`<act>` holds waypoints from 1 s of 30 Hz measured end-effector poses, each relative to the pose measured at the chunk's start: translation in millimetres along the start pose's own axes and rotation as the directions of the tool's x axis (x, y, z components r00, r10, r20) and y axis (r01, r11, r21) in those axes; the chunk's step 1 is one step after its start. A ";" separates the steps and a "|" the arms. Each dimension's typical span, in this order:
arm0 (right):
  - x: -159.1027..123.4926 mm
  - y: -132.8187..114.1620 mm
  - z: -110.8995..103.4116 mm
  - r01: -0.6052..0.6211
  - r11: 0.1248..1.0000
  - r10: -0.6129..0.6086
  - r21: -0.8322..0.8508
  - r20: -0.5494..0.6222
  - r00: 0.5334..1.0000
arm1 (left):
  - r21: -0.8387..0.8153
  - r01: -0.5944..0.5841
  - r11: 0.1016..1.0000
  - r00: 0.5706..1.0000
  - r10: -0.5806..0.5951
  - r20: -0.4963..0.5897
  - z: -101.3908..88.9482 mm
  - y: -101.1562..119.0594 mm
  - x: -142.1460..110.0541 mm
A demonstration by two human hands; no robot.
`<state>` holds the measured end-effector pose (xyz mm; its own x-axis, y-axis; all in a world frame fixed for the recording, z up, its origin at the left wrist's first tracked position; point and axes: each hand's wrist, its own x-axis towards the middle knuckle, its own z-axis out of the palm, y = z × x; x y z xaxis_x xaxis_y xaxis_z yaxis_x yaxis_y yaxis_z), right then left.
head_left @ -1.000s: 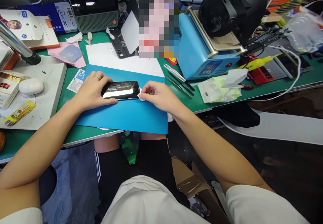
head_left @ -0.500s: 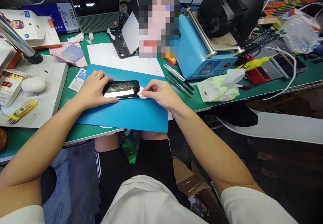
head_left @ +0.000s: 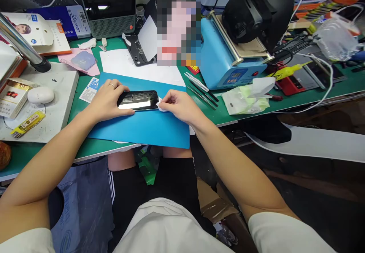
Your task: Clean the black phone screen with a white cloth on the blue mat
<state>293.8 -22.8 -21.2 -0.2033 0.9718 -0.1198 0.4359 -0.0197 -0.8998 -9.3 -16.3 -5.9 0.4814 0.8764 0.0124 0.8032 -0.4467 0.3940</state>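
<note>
A dark, glossy smartphone (head_left: 138, 100) lies flat on the blue mat (head_left: 142, 129), its surface mirroring bright light. My left hand (head_left: 111, 100) grips the phone's left end, with the thumb along the near edge and the fingers along the far one. At the opposite end, my right hand (head_left: 176, 105) pinches a small white tissue (head_left: 161, 105) between thumb and fingertips. The tissue touches the phone's right edge. Part of it is hidden by the fingers.
Tweezers (head_left: 202, 97) and other thin tools lie right of the mat. Beyond them stand a blue machine (head_left: 216, 66) and a tissue pack (head_left: 243, 100). An opened phone housing (head_left: 138, 51) rests on white paper behind. A white mouse (head_left: 40, 95) sits at left.
The view has shifted very slightly. Both hands, the phone and the tissue keep nearly the same places, with the tissue still at the phone's right end.
</note>
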 end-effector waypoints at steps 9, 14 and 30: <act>0.3 -0.8 -1.2 -0.029 0.998 0.029 0.057 0.006 1.000 | 0.017 -0.006 1.000 1.000 0.006 -0.008 1.6 -2.9 1.1; 1.0 -3.5 -1.7 -0.019 1.000 0.019 0.021 0.002 1.000 | 0.031 -0.005 1.000 1.000 0.006 -0.020 2.5 -3.7 3.2; -0.6 0.2 -2.3 -0.025 0.999 0.025 0.040 0.011 1.000 | 0.008 -0.005 1.000 1.000 0.005 -0.023 2.8 -3.3 2.2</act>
<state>296.0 -22.8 -20.4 -0.2020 0.9683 -0.1468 0.4058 -0.0537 -0.9124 -9.9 -13.3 -9.8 0.4769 0.8782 0.0354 0.8037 -0.4521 0.3868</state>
